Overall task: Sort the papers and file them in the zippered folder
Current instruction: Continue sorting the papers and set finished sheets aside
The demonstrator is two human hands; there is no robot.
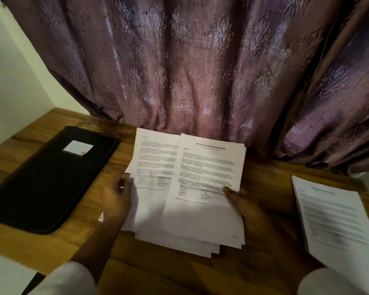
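Stretching across the lower part of the view is a wooden tabletop (264, 188) with a warm brown grain, dimly lit. Behind it hangs a heavy purple-brown curtain (190, 60) embossed with a leaf-like pattern, its folds reaching down to the tabletop's far edge. A pale wall (13, 71) shows at the left.

The zippered folder (51, 184) lies flat and closed on the left of the tabletop, black with rounded corners, set at an angle. A small white label (78, 147) with a red mark sits near its far end.

The papers (179, 237) lie in a loose, fanned pile at the middle of the tabletop, just beside the folder. They are white sheets with printed paragraphs too blurred to read. Two sheets are raised from the pile. The left hand (116, 199) pinches the left sheet (156, 158) at its left edge with curled fingers. The right hand (245, 207) holds the titled sheet (209, 167) near its lower right, thumb on top; its other fingers are hidden beneath. The titled sheet overlaps the left sheet.

A second stack (337, 216) of printed pages lies well apart at the right edge. White sleeves (73, 279) cover both forearms
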